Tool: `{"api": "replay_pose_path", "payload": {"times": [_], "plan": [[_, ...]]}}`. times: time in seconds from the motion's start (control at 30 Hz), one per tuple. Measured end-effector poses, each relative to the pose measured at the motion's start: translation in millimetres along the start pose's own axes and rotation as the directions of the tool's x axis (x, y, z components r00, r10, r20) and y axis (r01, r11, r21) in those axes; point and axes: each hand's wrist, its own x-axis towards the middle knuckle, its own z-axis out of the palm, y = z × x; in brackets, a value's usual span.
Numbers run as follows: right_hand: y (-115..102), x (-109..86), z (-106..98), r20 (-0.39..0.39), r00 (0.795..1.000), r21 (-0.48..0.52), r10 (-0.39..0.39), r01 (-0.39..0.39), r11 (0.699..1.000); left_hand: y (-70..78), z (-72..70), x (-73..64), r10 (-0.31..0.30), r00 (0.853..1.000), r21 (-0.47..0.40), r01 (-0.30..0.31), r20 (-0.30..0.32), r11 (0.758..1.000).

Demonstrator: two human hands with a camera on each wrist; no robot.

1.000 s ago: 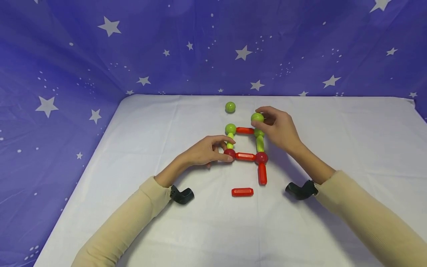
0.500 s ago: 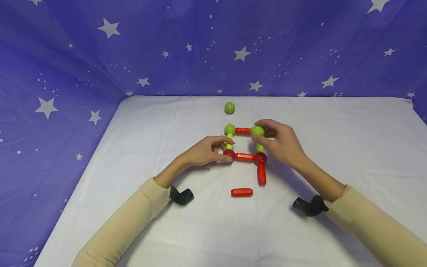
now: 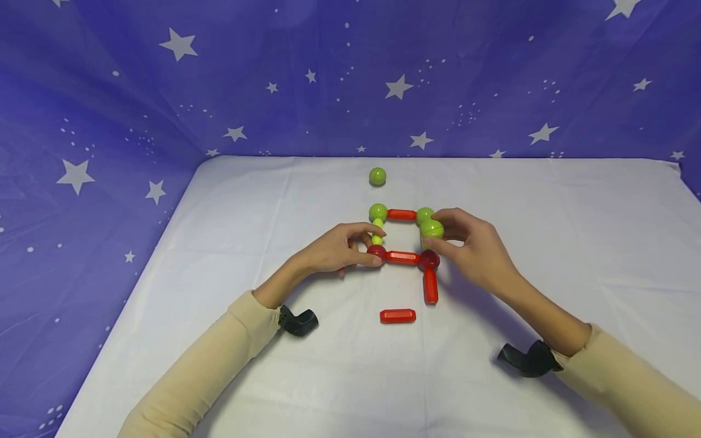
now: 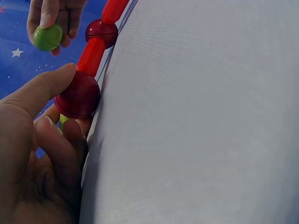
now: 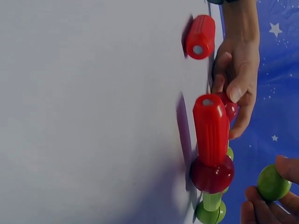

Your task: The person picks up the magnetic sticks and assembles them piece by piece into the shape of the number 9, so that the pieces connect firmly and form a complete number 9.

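Observation:
My left hand (image 3: pixel 342 246) grips the dark red ball (image 4: pixel 78 95) at the near left corner of a square of balls and magnetic rods. In my right hand (image 3: pixel 473 246) a loose green ball (image 3: pixel 432 229) is pinched between thumb and fingers, held above the square's right side. That ball partly covers the green rod beneath it. Green balls form the far left corner (image 3: pixel 378 212) and the far right corner (image 3: pixel 425 215). Red rods make the far side (image 3: pixel 402 215) and near side (image 3: pixel 402 257). From the near right red ball (image 3: pixel 429 260), another red rod (image 3: pixel 431 286) points toward me.
A single green ball (image 3: pixel 377 176) lies behind the square. One loose red rod (image 3: pixel 398 316) lies in front of it on the white tablecloth (image 3: pixel 328 377). A blue star-patterned cloth (image 3: pixel 350 79) hangs behind the table.
My right hand has brought its green ball nearer to me, from over the far right corner to above the right side. My left hand has stayed on the red ball.

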Motion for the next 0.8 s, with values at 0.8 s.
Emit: {"api": "replay_pose_path", "payload": {"times": [0.8], "plan": [[4.3,-54.2,3.1,0.109,0.993,-0.051,-0.041,0.046,0.998,-0.1,1.2,0.7,-0.005,1.000,0.013,0.005,-0.009,1.000]]}}
